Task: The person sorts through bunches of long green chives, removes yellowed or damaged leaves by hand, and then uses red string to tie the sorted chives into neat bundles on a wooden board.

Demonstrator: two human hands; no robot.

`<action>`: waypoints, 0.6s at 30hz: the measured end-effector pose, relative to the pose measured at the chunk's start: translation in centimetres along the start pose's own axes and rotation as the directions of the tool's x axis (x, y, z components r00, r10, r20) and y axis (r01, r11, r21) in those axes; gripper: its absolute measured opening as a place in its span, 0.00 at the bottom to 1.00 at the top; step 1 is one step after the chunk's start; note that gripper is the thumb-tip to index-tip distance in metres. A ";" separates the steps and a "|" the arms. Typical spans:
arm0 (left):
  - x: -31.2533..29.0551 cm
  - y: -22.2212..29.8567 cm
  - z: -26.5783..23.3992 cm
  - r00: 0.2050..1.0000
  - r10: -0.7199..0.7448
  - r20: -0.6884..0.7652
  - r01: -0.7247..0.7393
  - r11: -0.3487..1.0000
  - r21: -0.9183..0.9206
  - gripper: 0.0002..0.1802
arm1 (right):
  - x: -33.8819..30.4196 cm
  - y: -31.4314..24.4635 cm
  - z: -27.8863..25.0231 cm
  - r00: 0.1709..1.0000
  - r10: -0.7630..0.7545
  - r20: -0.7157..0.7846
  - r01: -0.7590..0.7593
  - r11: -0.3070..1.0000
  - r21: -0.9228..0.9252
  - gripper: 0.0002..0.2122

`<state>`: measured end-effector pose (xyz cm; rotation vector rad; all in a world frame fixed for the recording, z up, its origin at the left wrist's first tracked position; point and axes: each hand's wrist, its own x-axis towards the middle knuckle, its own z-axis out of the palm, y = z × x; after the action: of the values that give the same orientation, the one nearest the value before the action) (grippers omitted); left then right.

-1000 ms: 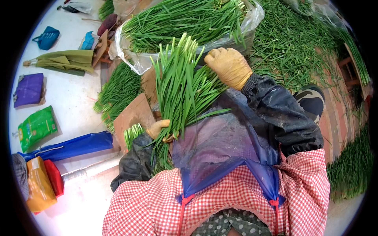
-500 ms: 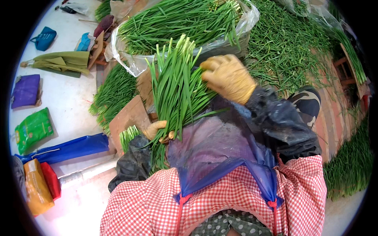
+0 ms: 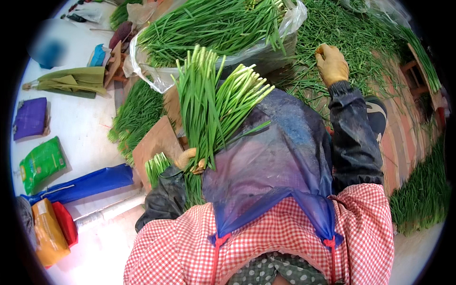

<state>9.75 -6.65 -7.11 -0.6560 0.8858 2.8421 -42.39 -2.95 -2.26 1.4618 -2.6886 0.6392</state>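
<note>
Centre of frame: green stalk bundle point(image 3: 204, 109) clasped low by grip of gloved left hand point(image 3: 185, 159), pale ends fanned upward, presumably so tips are left unobstructed. Upper right: gloved right hand point(image 3: 332, 65) held near loose clippings point(image 3: 354, 33), fingers curled; whether grip is fully closed cannot be told.

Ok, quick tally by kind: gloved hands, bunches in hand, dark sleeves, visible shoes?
Gloved hands: 2 (left hand, right hand)
Held green stalk bunch: 1
Dark sleeves: 2 (left sleeve, right sleeve)
Camouflage shoe: 1
Total: 6
</note>
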 end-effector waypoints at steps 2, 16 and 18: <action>-0.4 -0.9 -0.8 0.997 0.059 -0.042 -0.058 0.998 0.018 0.24 | -2.1 -1.2 -1.0 0.994 -0.098 -0.039 0.105 0.905 0.413 0.11; -0.5 -1.9 -2.0 0.997 0.082 -0.014 -0.082 0.995 -0.061 0.23 | -12.9 -7.7 1.4 0.669 -0.663 0.337 0.503 0.737 0.451 0.15; 0.3 -0.9 -0.9 0.998 0.066 0.024 -0.066 0.997 0.028 0.31 | -14.4 -8.9 3.0 0.532 -0.767 0.359 0.687 0.638 0.346 0.04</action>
<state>10.05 -6.42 -8.36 -0.6001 0.9599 2.8826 -26.56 3.27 -4.84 2.8592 -1.8877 0.4565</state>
